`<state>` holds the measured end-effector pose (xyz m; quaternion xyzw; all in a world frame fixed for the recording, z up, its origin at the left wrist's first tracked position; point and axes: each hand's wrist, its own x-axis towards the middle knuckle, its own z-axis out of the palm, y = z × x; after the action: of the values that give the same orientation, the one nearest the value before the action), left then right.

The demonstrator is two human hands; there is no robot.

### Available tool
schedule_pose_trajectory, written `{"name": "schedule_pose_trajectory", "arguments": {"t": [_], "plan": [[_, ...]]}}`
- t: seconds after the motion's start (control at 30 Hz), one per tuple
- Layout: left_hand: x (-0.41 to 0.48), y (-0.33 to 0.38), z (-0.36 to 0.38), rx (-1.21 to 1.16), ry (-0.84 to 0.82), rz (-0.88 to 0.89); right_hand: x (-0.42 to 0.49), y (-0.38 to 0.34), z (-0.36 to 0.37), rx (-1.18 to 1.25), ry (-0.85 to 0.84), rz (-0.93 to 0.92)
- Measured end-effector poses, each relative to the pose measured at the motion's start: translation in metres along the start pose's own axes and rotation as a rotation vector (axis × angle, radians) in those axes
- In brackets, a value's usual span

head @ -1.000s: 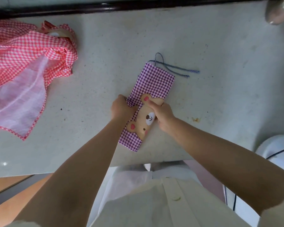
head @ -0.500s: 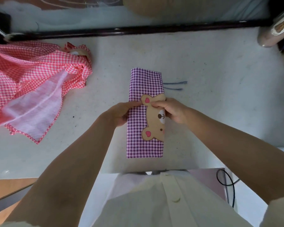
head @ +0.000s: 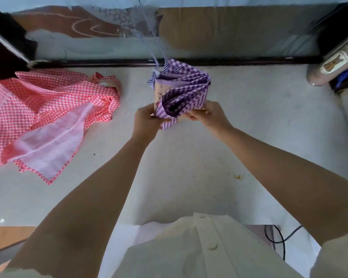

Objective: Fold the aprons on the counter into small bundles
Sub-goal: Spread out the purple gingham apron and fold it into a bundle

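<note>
The purple gingham apron (head: pixel 182 91) is a thick folded bundle held up between both hands over the far middle of the bench (head: pixel 249 137); its layered edges fan open toward the camera, and a pale appliqué panel shows on its left side; whether its far end touches the bench cannot be told. Two striped strings (head: pixel 159 49) rise from its top end, blurred against the glass behind. The left hand (head: pixel 146 119) grips the bundle's near left corner, its fingers (head: pixel 151 111) curled onto the cloth; the right hand (head: pixel 211 114) grips the near right edge, its fingers (head: pixel 192 117) pinching the folds.

A red gingham apron (head: pixel 48 117) lies unfolded and rumpled on the bench at the left, well apart from the bundle, its pale underside turned up; a pinkish case with a bear label (head: pixel 333 65) sits at the far right edge; a black cable (head: pixel 279 237) loops below the bench's near edge beside the person's cream buttoned shirt (head: pixel 199 253).
</note>
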<state>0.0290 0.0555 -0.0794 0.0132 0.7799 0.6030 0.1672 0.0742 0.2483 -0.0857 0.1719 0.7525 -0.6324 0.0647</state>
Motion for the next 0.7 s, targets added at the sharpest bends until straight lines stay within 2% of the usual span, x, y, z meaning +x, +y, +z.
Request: {"name": "schedule_pose_trajectory", "arguments": {"t": [0.13,0.37,0.47,0.7], "plan": [[-0.032,-0.039,0.001,0.042,-0.081,-0.144,-0.026,0.036,0.009,-0.172,-0.140,0.058],[-0.064,-0.083,0.005,0.034,-0.244,-0.316,-0.045,0.080,0.023,-0.284,-0.311,0.209],[-0.071,-0.096,0.009,0.062,-0.256,-0.315,-0.050,0.090,0.032,-0.141,-0.253,0.316],[-0.066,-0.101,0.016,0.151,-0.154,-0.328,-0.041,0.097,0.041,-0.162,-0.120,0.353]]}}
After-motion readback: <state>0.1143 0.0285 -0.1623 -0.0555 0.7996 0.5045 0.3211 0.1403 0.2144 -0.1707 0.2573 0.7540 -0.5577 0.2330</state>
